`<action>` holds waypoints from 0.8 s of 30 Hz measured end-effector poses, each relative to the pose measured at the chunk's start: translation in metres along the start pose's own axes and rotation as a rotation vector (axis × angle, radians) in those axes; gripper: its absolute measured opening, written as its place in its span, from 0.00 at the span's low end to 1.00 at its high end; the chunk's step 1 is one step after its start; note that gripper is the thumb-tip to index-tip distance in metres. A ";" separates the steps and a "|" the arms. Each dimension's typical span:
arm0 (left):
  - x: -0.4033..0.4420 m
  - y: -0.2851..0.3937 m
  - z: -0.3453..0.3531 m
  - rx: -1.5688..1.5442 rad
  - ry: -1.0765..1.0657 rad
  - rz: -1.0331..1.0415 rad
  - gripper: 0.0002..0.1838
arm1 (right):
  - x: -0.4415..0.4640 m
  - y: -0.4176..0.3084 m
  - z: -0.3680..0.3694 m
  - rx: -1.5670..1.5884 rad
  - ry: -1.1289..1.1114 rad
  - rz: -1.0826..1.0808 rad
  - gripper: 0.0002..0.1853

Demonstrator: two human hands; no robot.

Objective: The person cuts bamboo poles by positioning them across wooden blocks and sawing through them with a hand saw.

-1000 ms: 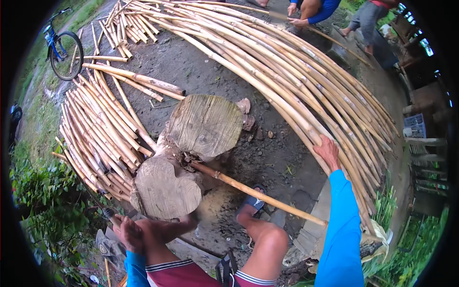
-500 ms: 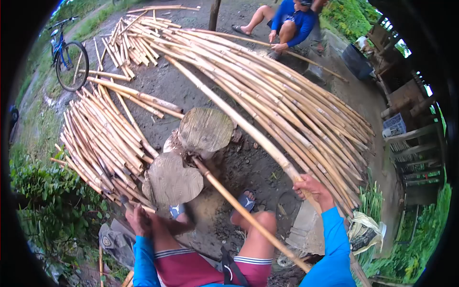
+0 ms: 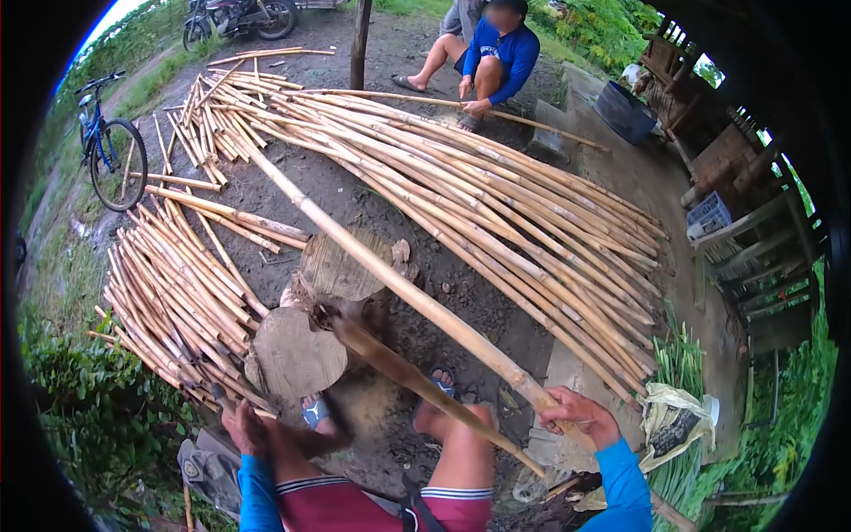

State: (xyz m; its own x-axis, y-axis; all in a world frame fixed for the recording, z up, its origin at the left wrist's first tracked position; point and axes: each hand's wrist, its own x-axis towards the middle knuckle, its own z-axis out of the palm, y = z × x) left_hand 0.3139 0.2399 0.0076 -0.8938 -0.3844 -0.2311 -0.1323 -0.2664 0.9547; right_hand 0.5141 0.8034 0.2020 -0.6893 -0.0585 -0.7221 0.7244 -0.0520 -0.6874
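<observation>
My right hand (image 3: 581,417) is wrapped around the near part of a long bamboo pole (image 3: 425,306). That pole runs up and left, passing over a round wood stump (image 3: 332,266). My left hand (image 3: 246,427) is closed beside my left knee on a short, dark-tipped handle (image 3: 219,393); what kind of tool it belongs to cannot be made out. Near that hand stands a second stump (image 3: 297,353). Another bamboo pole (image 3: 417,379) slants from between the stumps, over my leg, to the lower right.
A wide pile of long bamboo poles (image 3: 496,239) covers the ground ahead. Shorter cut pieces (image 3: 177,293) lie at left. A person in blue (image 3: 501,58) sits at the back holding a pole. A wooden post (image 3: 360,44), a bicycle (image 3: 111,151) and a sack (image 3: 674,426) are also around.
My right hand still grips its pole, which now lies further left, across the upper stump. The pole over my leg has shifted too. The view has tilted up, showing a motorcycle.
</observation>
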 end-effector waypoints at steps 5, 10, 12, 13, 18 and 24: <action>-0.002 0.012 0.007 0.075 -0.030 -0.020 0.10 | -0.018 0.036 -0.008 0.030 -0.158 0.087 0.12; 0.007 0.000 0.004 0.163 -0.055 0.004 0.11 | -0.002 0.070 -0.031 -0.026 -0.212 0.151 0.13; -0.007 0.014 0.018 0.216 -0.031 -0.006 0.10 | 0.008 0.090 -0.055 -0.025 -0.224 0.159 0.13; -0.007 0.014 0.016 0.219 -0.032 -0.008 0.09 | 0.010 0.099 -0.068 -0.013 -0.235 0.167 0.14; -0.008 0.016 0.016 0.125 0.007 -0.063 0.09 | 0.024 0.132 -0.117 -0.107 -0.149 0.177 0.18; -0.005 0.016 0.022 0.177 -0.014 -0.080 0.08 | 0.045 0.222 -0.171 -0.269 -0.033 0.141 0.23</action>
State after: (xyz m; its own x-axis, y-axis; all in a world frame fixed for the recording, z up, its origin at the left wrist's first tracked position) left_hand 0.3064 0.2572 0.0278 -0.8829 -0.3557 -0.3065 -0.2757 -0.1358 0.9516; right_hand 0.6437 0.9598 0.0036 -0.5779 -0.0793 -0.8122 0.7834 0.2249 -0.5794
